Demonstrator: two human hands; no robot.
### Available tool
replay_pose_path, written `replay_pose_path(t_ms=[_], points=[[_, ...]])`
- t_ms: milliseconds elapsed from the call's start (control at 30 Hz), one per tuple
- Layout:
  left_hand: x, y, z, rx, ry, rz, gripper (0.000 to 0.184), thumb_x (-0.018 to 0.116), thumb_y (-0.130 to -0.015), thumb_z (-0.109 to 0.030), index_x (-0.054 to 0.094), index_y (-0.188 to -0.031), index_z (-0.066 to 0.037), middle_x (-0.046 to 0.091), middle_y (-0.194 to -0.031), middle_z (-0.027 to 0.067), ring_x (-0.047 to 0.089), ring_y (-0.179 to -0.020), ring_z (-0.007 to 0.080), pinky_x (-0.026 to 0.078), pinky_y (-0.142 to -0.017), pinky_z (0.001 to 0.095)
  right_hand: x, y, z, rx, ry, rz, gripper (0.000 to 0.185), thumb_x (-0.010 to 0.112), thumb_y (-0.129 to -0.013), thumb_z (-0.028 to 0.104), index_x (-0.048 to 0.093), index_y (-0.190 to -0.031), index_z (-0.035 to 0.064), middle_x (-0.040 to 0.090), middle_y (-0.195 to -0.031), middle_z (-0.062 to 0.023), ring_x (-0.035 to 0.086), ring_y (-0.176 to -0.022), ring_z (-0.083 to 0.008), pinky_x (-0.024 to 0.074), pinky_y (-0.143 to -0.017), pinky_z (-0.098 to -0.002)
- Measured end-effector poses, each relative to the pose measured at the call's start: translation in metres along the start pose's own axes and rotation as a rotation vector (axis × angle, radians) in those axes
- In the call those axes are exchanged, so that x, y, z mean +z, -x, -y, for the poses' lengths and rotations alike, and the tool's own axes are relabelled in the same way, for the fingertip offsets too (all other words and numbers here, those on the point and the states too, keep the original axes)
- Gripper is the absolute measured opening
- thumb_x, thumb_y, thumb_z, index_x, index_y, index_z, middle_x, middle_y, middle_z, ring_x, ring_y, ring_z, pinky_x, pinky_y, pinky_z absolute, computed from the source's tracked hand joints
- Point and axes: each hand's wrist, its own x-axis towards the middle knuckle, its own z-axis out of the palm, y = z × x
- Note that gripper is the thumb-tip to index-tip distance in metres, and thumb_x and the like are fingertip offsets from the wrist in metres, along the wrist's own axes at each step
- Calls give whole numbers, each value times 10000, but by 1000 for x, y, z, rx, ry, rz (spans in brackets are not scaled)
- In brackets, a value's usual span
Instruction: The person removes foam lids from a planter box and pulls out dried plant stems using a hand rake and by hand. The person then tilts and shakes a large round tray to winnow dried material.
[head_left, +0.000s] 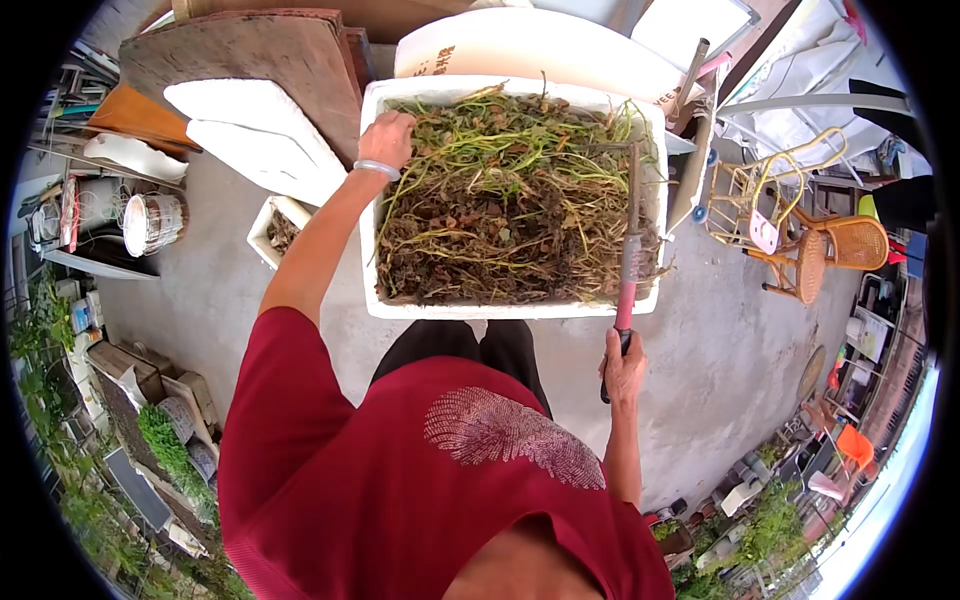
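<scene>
A white foam box [515, 311] stands in front of me, filled with dark soil, dry stalks and green-yellow vines [490, 150]. My left hand [388, 140], with a pale bracelet at its wrist, is closed over the box's upper left rim; its fingertips curl inward by the vines. My right hand [625, 368] grips the black end of a garden hand tool [628, 290] with a pink section and a grey metal shaft. The shaft runs up along the right side of the box, and its bent head lies at the vines, partly hard to make out.
White foam slabs [260, 130] and brown boards [240, 65] lean at the upper left. A smaller foam box [275, 232] and a white bucket [153, 224] stand left on the concrete floor [220, 270]. Right are a wicker chair [850, 240] and a metal-framed cart [735, 205].
</scene>
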Motion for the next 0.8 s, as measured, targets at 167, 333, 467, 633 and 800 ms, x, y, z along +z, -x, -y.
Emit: replay_pose_path(t_ms=[167,333,467,633,800], points=[[40,6,-46,260,69,-161,106,523,-786,-106,574,-875,-79,591,-933,97,531,-903,276,469,-710,370,-2,7,-7,6,-17,-55,370,530,-831,342,498,-877,-24,475,-463,-75,507,-380,-160,394,-374,-305],[52,34,-61,-11,-113,678,253,457,-824,-73,502,-1072,-100,493,-1172,130,457,-1083,297,448,-832,410,-24,24,-13,21,-45,-105,347,539,-832,323,496,-866,-20,466,-455,-67,493,-365,-156,378,-358,-294],[66,42,-60,-5,-348,798,386,409,-847,-58,377,-1227,-119,366,-1309,84,335,-1211,257,425,-877,470,-33,32,-35,75,-20,-110,373,535,-830,345,487,-832,-25,468,-449,-74,492,-360,-163,386,-358,-301],[21,7,-108,-15,-579,1020,378,475,-833,-155,403,-1202,-121,437,-1243,118,350,-1178,303,283,-915,548,-39,15,-42,71,-11,-151,371,526,-836,334,462,-815,-31,488,-469,-124,525,-389,-216,391,-381,-344],[-12,-25,-149,192,-884,752,234,470,-842,-260,648,-865,-110,636,-855,66,580,-896,268,343,-818,493,-39,-34,-83,-131,37,-193,332,561,-819,271,436,-783,-34,492,-510,-217,512,-463,-393,376,-410,-419]])
